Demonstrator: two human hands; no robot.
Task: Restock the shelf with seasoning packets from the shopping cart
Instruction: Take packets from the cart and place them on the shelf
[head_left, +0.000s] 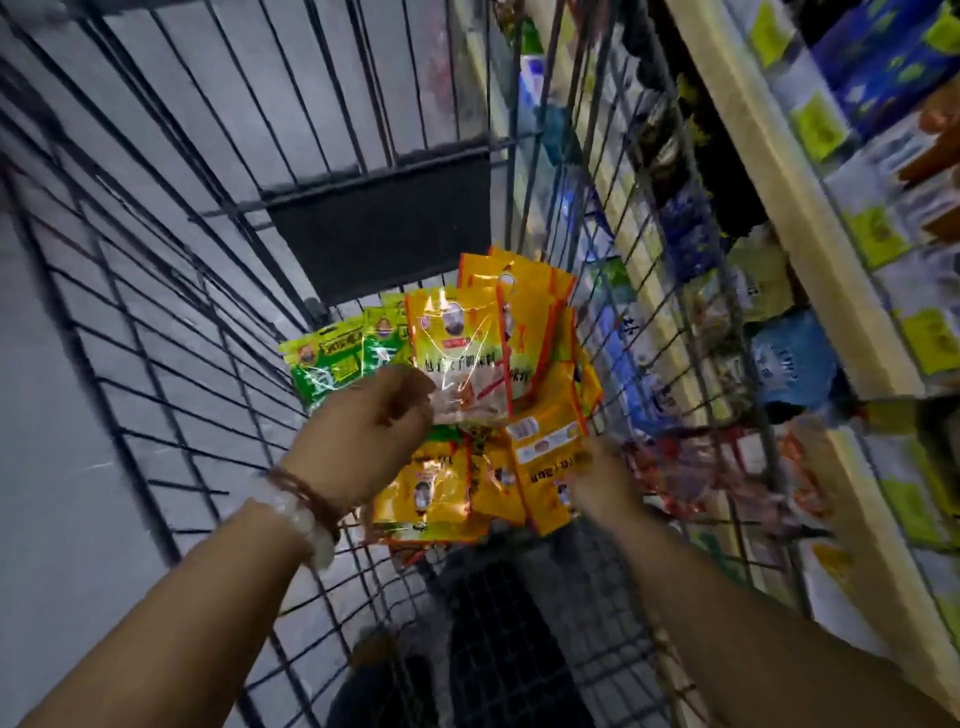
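You are at the gathering stage: both of your hands are down inside the wire shopping cart (156, 270), and no packet is on its way to the shelf (779, 171) at your right, whose stocked state is too blurred to judge. Your left hand (363, 431) pinches the lower edge of an upright yellow seasoning packet (457, 353) at the front of a fanned bunch, green seasoning packets (332, 364) just behind it. Your right hand (597, 483) closes its fingers on the edge of another yellow packet (545, 457) in the loose heap below, so nearly all the carrying and shelving looks left to do.
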